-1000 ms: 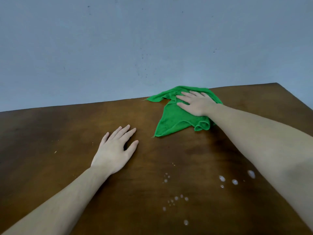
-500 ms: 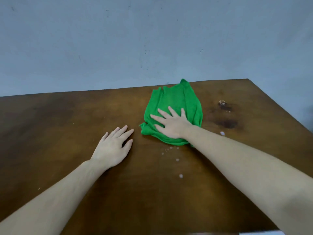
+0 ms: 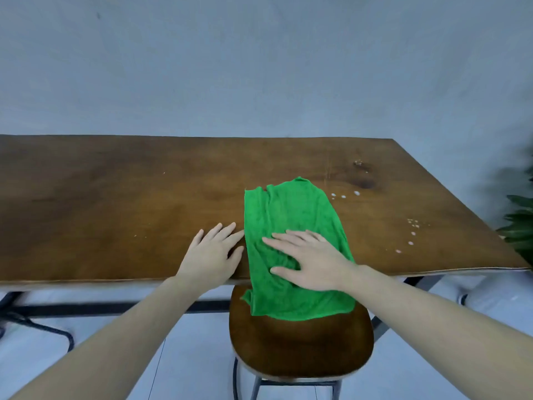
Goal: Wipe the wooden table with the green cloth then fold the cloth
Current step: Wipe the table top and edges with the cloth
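Here the right hand (image 3: 313, 262) lay flat, fingers straight and spread, pressing the rumpled green microfibre cloth (image 3: 291, 223) against the brown wooden surface (image 3: 121, 197); its grip was wide, curled round nothing. The cloth sat at the near edge, right of centre, its far part spread on the wood and its near part hanging over the edge above the rounded brown wooden seat of a metal-legged stool (image 3: 300, 345). The left hand (image 3: 212, 254) rested palm down on the bare wood just beside the cloth's left border, fingers straight, its grip likewise wide and empty. Small pale droplets (image 3: 343, 195) dotted the surface beyond and to the right of the cloth. Green plant leaves (image 3: 519, 220) showed at the right edge.
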